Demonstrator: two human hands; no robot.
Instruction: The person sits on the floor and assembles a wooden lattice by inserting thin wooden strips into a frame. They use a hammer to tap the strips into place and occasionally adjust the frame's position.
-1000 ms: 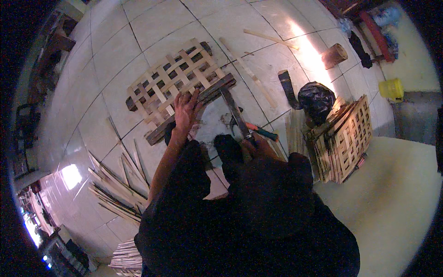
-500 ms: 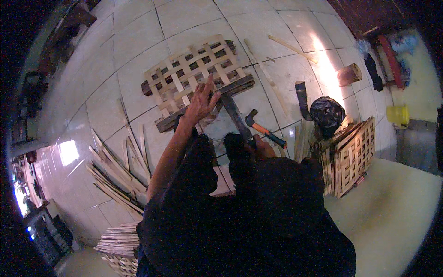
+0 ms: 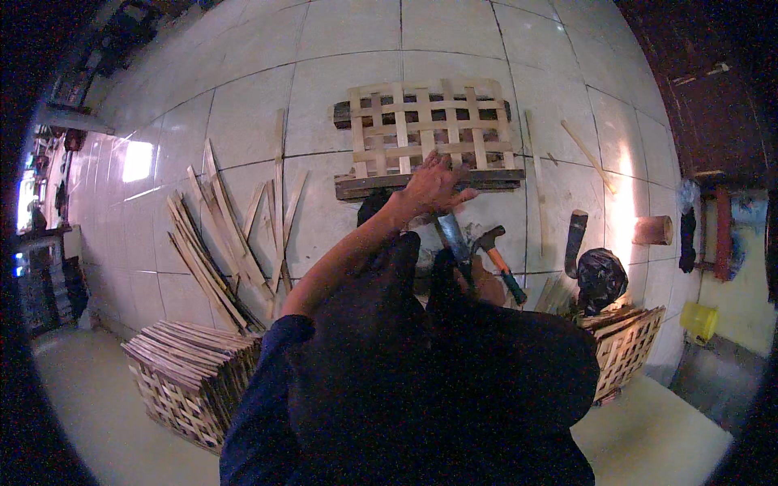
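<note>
A lattice panel (image 3: 415,128) of flat, pale woven strips rests across two dark wooden bars, the near wooden bar (image 3: 369,188) lying along its edge closest to me. My left hand (image 3: 436,188) is over the middle of that near edge, fingers spread and slightly blurred, fingertips at the strips. Low beside my knee, my right hand (image 3: 489,285) is closed round the handle end of a broad-bladed knife (image 3: 451,235). Its blade points away from me toward the near bar; the grip itself is mostly hidden. Just right of the blade lies a hammer (image 3: 501,261) with an orange and dark handle.
Loose strips (image 3: 231,235) lie to the left, above a stack of woven panels (image 3: 182,377). On the right are more woven panels (image 3: 632,344), a black plastic bag (image 3: 601,279), a dark curved tube (image 3: 574,243), a wooden block (image 3: 652,230) and a yellow container (image 3: 698,321).
The whole view has turned, so the panel now appears level and farther right. My left hand stays at the panel's near edge with its fingers more spread. The knife remains in my right hand.
</note>
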